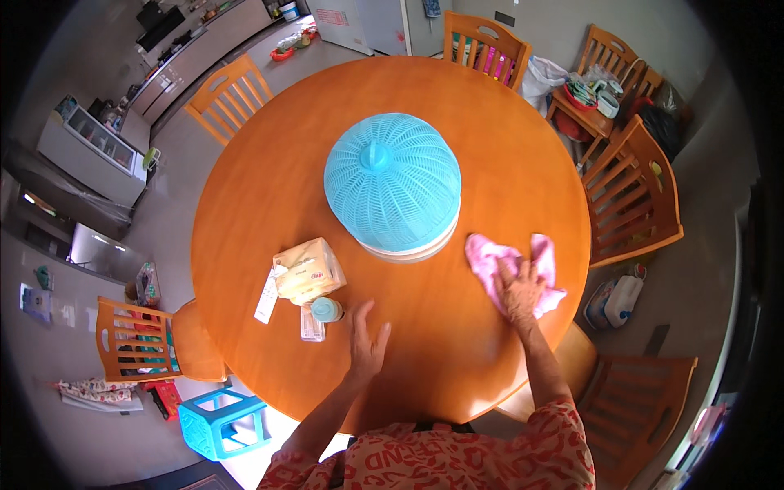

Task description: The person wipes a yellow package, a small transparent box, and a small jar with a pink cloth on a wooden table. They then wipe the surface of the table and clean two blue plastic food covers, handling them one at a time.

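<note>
On the round wooden table [392, 335] my right hand [521, 292] holds a crumpled pink cloth [483, 255] against the tabletop, its fingers over the folds. My left hand [367, 341] is open, thumb and fingers apart, with nothing in it. Just left of that hand stands a small bottle or jar with a pale blue-green lid [327, 309]. A small flat packet [312, 328] lies by the jar, partly hidden. Behind them is a yellow tissue pack [312, 273], with a white strip [266, 298] along its left side.
A blue mesh food cover [396, 184] stands on the far middle of the table over a pale base. Wooden chairs [637, 192] surround the table. A blue plastic stool [220, 423] is at the lower left, and a large white jug [625, 298] sits on the floor at right.
</note>
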{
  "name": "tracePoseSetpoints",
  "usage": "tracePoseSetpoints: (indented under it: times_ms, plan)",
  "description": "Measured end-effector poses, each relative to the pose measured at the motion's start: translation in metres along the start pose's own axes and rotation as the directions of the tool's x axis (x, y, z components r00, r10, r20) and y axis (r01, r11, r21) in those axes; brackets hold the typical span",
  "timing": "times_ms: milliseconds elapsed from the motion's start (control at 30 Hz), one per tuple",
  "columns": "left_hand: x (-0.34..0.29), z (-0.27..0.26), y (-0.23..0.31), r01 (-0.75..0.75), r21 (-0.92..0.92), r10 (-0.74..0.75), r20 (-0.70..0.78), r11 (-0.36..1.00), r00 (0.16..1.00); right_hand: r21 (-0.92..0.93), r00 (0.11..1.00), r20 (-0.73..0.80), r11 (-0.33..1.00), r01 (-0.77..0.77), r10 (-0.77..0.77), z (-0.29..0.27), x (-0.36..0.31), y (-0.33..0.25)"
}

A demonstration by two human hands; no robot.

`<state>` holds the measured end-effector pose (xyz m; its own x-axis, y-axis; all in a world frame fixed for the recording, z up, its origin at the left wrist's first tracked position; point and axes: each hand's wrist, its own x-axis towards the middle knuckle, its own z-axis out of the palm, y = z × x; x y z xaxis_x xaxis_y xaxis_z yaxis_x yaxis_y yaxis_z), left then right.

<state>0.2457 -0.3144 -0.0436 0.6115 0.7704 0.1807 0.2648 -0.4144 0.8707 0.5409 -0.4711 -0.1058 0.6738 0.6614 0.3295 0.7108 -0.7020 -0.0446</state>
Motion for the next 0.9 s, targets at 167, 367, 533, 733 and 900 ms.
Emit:
tracePoseSetpoints:
  times_ms: [167, 367, 533, 733, 900]
  plan:
    - [0.099, 0.002, 0.024, 0.280, -0.543, -0.416, -0.144, 0.792, 0.898, 0.394, 0.985, -0.040, 0.909, -0.138, 0.167, -0.011, 0.086, -0.010]
    - [0.188, -0.019, 0.031, 0.396, -0.604, -0.515, -0.028, 0.691, 0.856, 0.917, 0.950, 0.308, 0.249, -0.312, 0.056, -0.070, 0.194, -0.087]
    - [0.211, -0.019, 0.006, 0.247, -0.628, -0.344, -0.035, 0.738, 0.938, 0.947, 0.939, 0.322, 0.049, -0.318, -0.124, -0.080, 0.212, -0.112]
    - [0.197, -0.030, 0.061, 0.098, -0.565, -0.225, -0.159, 0.819, 0.961, 0.947, 0.961, 0.229, -0.193, -0.257, -0.156, -0.096, 0.198, -0.115]
    - [0.193, -0.042, 0.067, 0.037, -0.364, -0.099, -0.153, 0.931, 0.983, 0.894, 0.978, 0.120, -0.411, -0.181, -0.170, -0.094, 0.193, -0.113]
